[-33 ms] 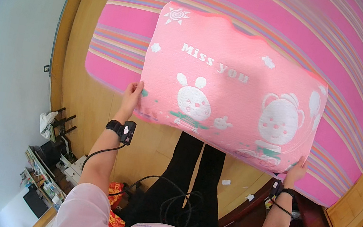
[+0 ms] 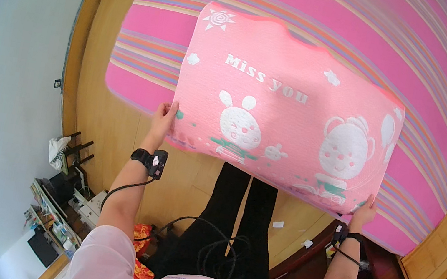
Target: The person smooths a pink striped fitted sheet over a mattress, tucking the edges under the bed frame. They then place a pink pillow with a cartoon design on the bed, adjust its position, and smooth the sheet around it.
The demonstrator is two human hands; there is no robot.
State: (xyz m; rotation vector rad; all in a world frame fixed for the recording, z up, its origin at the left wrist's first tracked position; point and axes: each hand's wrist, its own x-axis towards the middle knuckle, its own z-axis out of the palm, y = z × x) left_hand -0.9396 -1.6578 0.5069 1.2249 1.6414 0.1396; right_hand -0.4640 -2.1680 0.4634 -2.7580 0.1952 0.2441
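Observation:
A pink quilted pillow [image 2: 293,116] with a white rabbit, a white bear, a sun and white lettering is held out in front of me, tilted, its far edge wavy. At its near left corner my left hand [image 2: 163,119] grips the side edge, thumb on top and the other fingers mostly hidden. My right hand [image 2: 365,211] pinches the near right corner in the same way. Beneath and beyond the pillow lies a bed with a pink striped sheet [image 2: 154,25]; the pillow's near part overhangs the bed's front edge.
A wooden floor [image 2: 183,183] runs along the bed's left and front. Dark red wooden furniture [image 2: 295,275] stands at the lower right. Shelves with clutter [image 2: 56,223] are at the lower left. A black cable [image 2: 186,216] hangs across my legs between the wrist devices.

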